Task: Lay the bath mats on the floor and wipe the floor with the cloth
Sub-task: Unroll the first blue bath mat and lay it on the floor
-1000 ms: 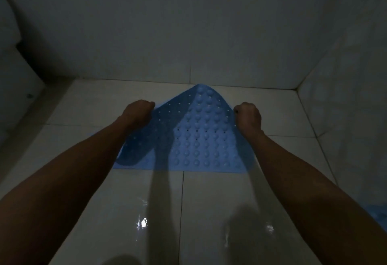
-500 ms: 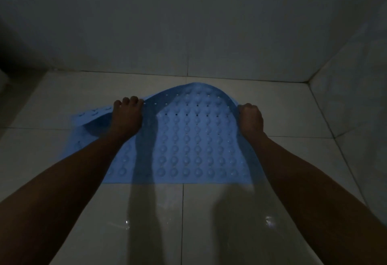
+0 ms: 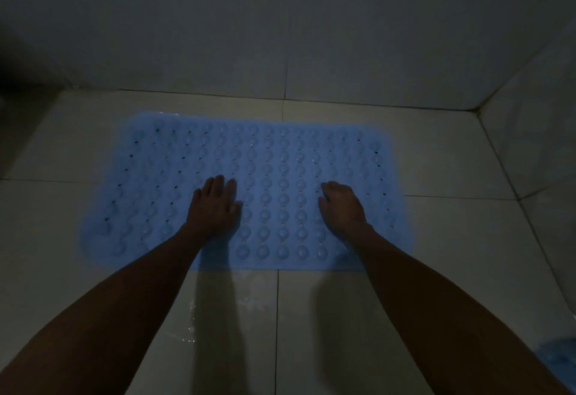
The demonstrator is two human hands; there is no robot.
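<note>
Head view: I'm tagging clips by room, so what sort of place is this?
Most likely a bathroom or shower corner. Glossy pale floor tiles meet tiled walls, and a blue studded bath mat lies flat under the left hand and right hand.

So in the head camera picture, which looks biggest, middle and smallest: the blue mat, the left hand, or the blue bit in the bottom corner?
1. Blue mat, biggest by far.
2. Left hand and the blue bit in the corner look about alike; the edge of the picture cuts off the blue bit, so its full size is unknown.
</note>
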